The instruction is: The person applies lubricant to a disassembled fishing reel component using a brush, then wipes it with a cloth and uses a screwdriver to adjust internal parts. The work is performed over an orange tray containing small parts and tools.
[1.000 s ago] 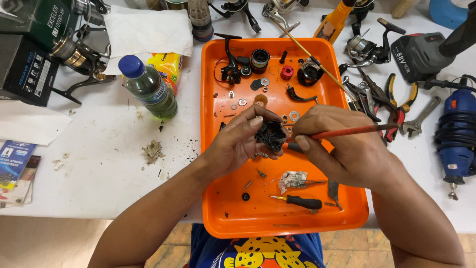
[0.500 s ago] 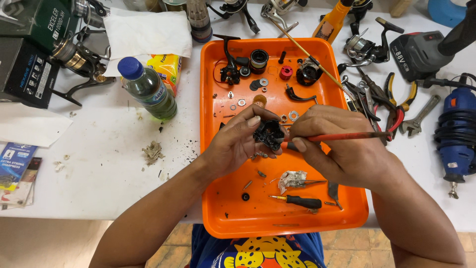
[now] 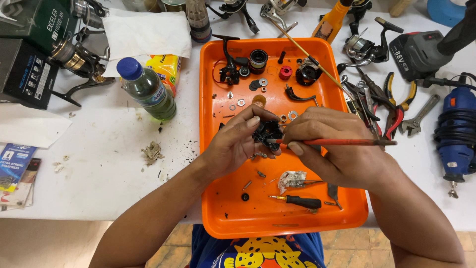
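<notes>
Over the middle of an orange tray (image 3: 213,208), my left hand (image 3: 233,141) grips a small black reel body (image 3: 267,133). My right hand (image 3: 329,144) pinches a thin red-handled brush (image 3: 347,142), its tip touching the black part. Small washers, a red knob (image 3: 285,72), a black spool (image 3: 258,58) and other black reel pieces lie at the tray's far end. A crumpled greasy tissue (image 3: 291,179) and a small black-handled screwdriver (image 3: 297,201) lie at the tray's near end, below my hands.
Left of the tray stand a green bottle with a blue cap (image 3: 148,89), a white cloth (image 3: 146,32), fishing reels and dark boxes (image 3: 22,74). To the right lie pliers (image 3: 394,111), a wrench (image 3: 420,115), a blue rotary tool (image 3: 457,134) and a cordless tool (image 3: 421,52).
Both hands stay over the tray's middle; the brush has shifted slightly against the black part. Nothing else has moved.
</notes>
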